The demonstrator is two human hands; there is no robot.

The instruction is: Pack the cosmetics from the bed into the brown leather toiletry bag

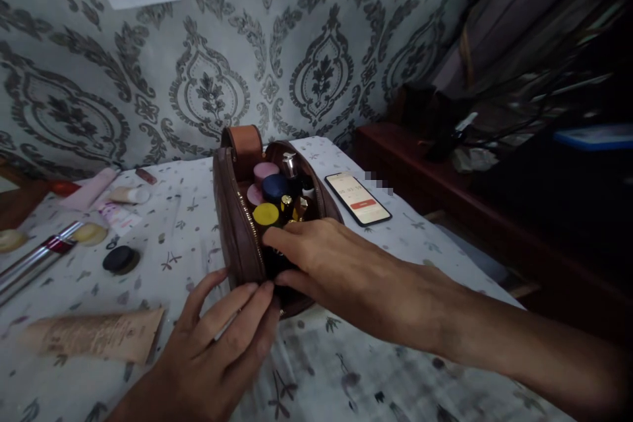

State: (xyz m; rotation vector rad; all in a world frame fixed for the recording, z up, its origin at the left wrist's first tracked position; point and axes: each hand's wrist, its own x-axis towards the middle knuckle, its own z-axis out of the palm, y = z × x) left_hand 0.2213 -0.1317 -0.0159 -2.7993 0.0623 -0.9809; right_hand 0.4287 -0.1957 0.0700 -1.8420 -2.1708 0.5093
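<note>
A brown toiletry bag (232, 211) stands unzipped on the patterned cloth, its tan handle (246, 143) at the back. My right hand (336, 257) reaches into its near end, thumb and fingers bent around something dark that I cannot make out. Inside are a yellow-lidded container (266, 213), a dark blue lid (274, 188), a pink lid (266, 172), a silver-topped bottle (289, 165) and a gold-coloured cap (301, 209). My left hand (222, 336) lies against the bag's near left side, its fingers stretched out and fingertips touching the edge.
A lit phone (360, 199) lies right of the bag. To the left lie a beige tube (99, 335), a black round jar (120, 260), a silver tube (44, 257) and several smaller cosmetics. Patterned wall covering (212, 86) rises behind; a dark red wooden ledge (395, 151) runs along the right.
</note>
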